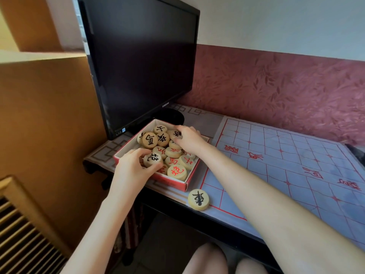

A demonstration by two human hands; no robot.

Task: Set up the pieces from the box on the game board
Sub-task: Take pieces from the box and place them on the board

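Watching the head feed. Landmark: the red-walled cardboard box (171,182) of xiangqi pieces, lid off, in front of the dark Samsung monitor (142,62).

- Box holds a loose heap of round wooden discs, red and black characters mixed, some lying on top of others.
- Left hand (131,165) is over the box's near-left corner. Thumb and curled fingers pinch the rim of a black-lettered piece (153,159), which is tilted on the heap.
- Right hand (189,139) is over the box's far-right corner, fingers curled down. Fingertips and thumb look to pinch a second black piece (176,133); the palm side is hidden.
- The paper xiangqi board (286,165) lies flat, just right of the box, edges nearly touching.
- One black chariot piece (198,199) sits on the board corner nearest the box's near-right corner. The other grid points in view are bare, so I judge setup barely begun.

Handling, my judgement:
- The discs look rigid, light and sturdy, with smooth faces that could slip.
- Take them by the edge, thumb opposite fingers, as the left hand does.
- Lifting from the heap may shift neighbouring discs.
- The board is thin sheet. Set pieces down rather than slide them, or it may creep or wrinkle.
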